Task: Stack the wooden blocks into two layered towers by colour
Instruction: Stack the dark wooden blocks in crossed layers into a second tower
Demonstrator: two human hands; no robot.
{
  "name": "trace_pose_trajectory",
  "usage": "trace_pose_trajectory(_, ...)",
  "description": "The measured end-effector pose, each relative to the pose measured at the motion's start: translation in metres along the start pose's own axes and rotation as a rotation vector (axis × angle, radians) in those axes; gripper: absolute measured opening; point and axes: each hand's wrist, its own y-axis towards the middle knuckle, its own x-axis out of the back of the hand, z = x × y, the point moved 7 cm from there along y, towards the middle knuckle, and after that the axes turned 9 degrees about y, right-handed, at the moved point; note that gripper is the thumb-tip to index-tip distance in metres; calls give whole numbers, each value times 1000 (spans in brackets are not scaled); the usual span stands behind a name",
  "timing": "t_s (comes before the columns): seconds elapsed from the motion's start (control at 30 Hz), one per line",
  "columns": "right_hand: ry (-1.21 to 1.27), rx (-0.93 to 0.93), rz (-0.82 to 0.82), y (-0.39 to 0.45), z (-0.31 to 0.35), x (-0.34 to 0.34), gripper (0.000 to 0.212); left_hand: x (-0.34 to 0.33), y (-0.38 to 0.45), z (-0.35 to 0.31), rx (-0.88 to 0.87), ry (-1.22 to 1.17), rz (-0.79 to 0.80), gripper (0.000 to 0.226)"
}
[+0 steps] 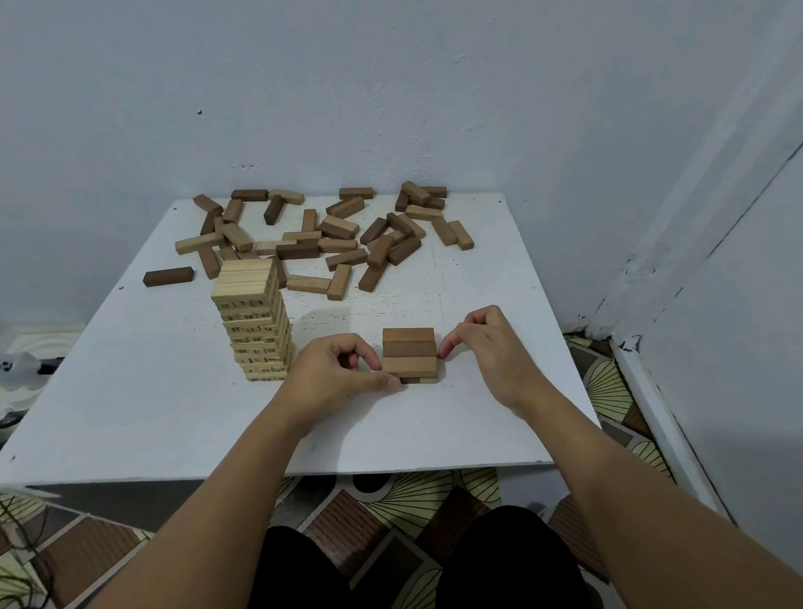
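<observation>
Printed numbers only on the pale tower (256, 318), standing just left of the left hand (337, 370). They sit on the block faces turned toward the camera, dark digits, several per layer. Legible-ish: "40" and "14" on one upper layer, "28" and "10" on the layer below, "15" further down. Other digits on those faces are too small or blurred to read. No readable marks on the brown stack (409, 354) between the two hands.

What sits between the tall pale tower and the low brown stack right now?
In the head view, the left hand lies between the pale tower and the brown stack, fingers curled at the stack's left edge. Behind it is bare white table.
</observation>
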Motion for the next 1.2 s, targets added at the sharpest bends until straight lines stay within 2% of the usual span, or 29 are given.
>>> trace_pose_trajectory(0.3,-41,83,-3,0,2,0,34,7,-5,-3,26,-78,-58,56)
trace_pose_trajectory(0.47,-49,84,8,2,-2,-1,36,6,-6,-5,21,-63,-71,59)
trace_pose_trajectory(0.63,-93,112,-13,1,0,1,28,6,-13,-7,1,-66,-84,64)
trace_pose_trajectory(0.73,-78,108,-23,1,0,2,25,7,-30,-2,-22,-21,-87,54)
trace_pose_trajectory(0.9,-52,80,-30,4,3,1,22,27,-67,15,-40,54,-201,19)
trace_pose_trajectory(0.97,-86,91,-87,5,7,-1,19,38,-74,21,-26,85,-243,8)
trace_pose_trajectory(1.03,-187,125,-129,1,15,-9,19,46,-78,23,-18,102,-259,6)
trace_pose_trajectory(1.2,-407,244,9,-16,45,-67,30,56,-88,12,-73,153,-237,11)
